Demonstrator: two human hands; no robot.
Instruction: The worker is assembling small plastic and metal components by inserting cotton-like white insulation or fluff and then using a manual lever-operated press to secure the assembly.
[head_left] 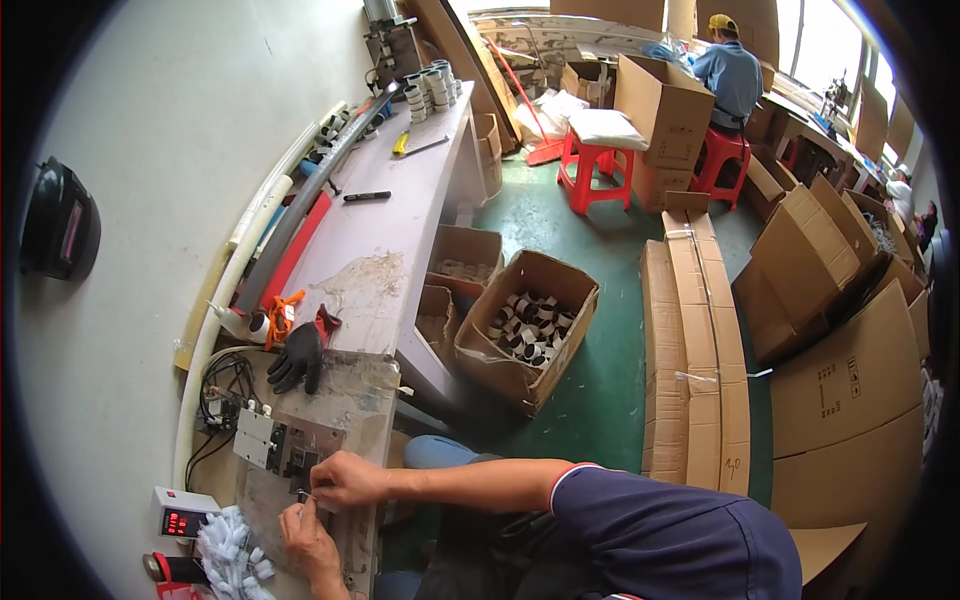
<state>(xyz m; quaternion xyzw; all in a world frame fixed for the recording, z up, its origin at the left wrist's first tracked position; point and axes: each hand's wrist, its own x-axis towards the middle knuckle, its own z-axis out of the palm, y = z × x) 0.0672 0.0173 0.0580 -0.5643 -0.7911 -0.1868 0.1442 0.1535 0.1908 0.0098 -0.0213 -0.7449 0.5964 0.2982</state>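
1. Two hands meet at the near end of the tabletop (380,250): your right hand (345,478) has its fingers pinched narrow on a small metal piece (303,494), and your left hand (308,540), just below, has its fingertips closed on the same piece.
2. That piece sits at the lower edge of a dark fixture (298,460) mounted on a clear plate (340,400), right beside a grey switch box (255,437) with black cables (222,385) looping behind it.
3. Whether the piece is already seated in the fixture or only held against it is too small to tell.
4. Left of your left hand, a heap of small white parts (230,555) lies by a little meter with red digits (180,520); judging from its size, a good many parts are waiting, so the work looks far from finished.
5. A black glove (298,357) lies unused on the plate beyond the fixture, next to an orange strap (282,312).
6. On the floor to your right, an open cardboard box (530,330) holds black and white rolls.
7. Farther back, another person in a blue shirt (730,75) sits on a red stool (722,155).
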